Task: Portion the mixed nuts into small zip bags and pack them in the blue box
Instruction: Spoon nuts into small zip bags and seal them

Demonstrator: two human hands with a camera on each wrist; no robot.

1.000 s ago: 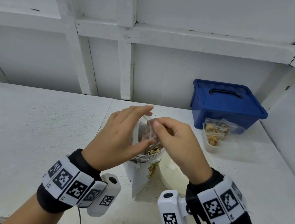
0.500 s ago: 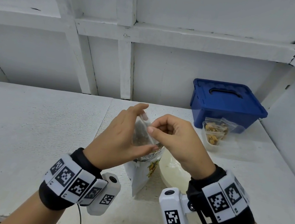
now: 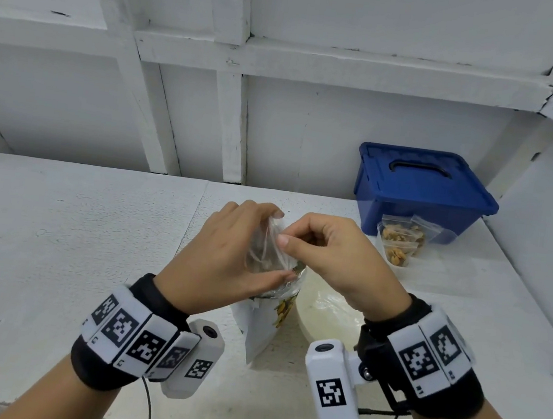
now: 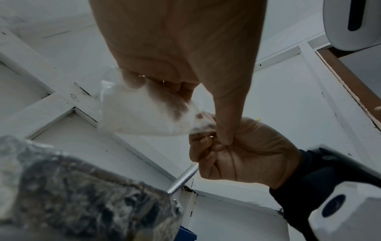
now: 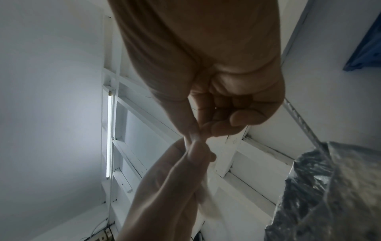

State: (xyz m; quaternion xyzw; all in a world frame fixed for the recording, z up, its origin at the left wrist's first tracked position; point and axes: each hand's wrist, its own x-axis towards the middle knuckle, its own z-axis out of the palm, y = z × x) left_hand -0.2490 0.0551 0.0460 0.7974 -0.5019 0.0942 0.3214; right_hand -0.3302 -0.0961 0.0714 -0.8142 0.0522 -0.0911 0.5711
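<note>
Spanning the whole head view, the white surface (image 3: pixel 56 253) carries everything, with a white framed wall behind it. The blue box (image 3: pixel 422 188) stands at the far right against that wall, its lid on. Two filled zip bags (image 3: pixel 398 244) of nuts lean just in front of the box, touching it. Nearer, an open foil-lined nut pouch (image 3: pixel 273 312) stands upright under the hands, and a pale round bowl (image 3: pixel 328 315) sits just beside it on the right.

Above the pouch mouth, both hands meet on a small clear zip bag (image 3: pixel 264 242). The left hand (image 3: pixel 224 265) cups it from the left, fingers arched over the top and thumb stretched beneath. The right hand (image 3: pixel 335 254) is curled, thumb and forefinger pinching the bag's edge.

The left wrist view shows what the head view hides: the zip bag (image 4: pixel 142 117) looks empty and translucent, and the right hand (image 4: pixel 245 151) also clasps a thin metal handle (image 4: pixel 183 179) running down toward the pouch (image 4: pixel 82 195); its end is hidden. The right wrist view, dim and shot from below, shows the pinch closely: right fingertips (image 5: pixel 218 128) meeting the left hand (image 5: pixel 171 187) on the plastic, with the pouch's foil (image 5: pixel 329 195) at lower right.
</note>
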